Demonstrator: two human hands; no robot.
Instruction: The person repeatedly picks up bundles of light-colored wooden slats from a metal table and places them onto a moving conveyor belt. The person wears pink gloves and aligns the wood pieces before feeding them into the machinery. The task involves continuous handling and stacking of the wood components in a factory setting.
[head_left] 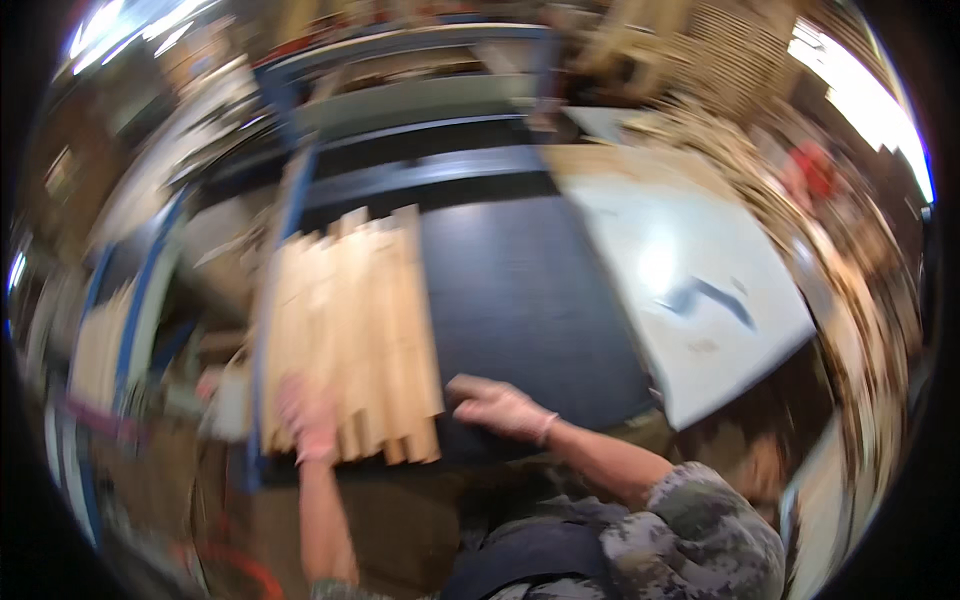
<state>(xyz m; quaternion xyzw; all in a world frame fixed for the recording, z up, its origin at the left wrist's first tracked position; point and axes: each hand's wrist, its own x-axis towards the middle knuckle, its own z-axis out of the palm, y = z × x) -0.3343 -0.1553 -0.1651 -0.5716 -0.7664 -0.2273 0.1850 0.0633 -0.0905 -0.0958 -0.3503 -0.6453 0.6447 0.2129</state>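
Note:
A layer of long pale wooden strips (350, 320) lies side by side along the left part of a black conveyor belt (530, 290), with uneven ends. My left hand (308, 415) rests on the near left end of the strips, fingers stretched forward, though blurred. My right hand (497, 405) is over the belt, just right of the strips' near right edge, its fingers pointing left and apart from the wood, with nothing visible in them. Both hands seem to wear thin, light-coloured gloves.
A blue machine frame (410, 45) spans the belt's far end. To the right is a pale, glossy sheet-topped table (690, 270) with a dark mark. Piles of wooden strips (720, 150) stand beyond it. Another blue-edged rack (150, 290) stands at left.

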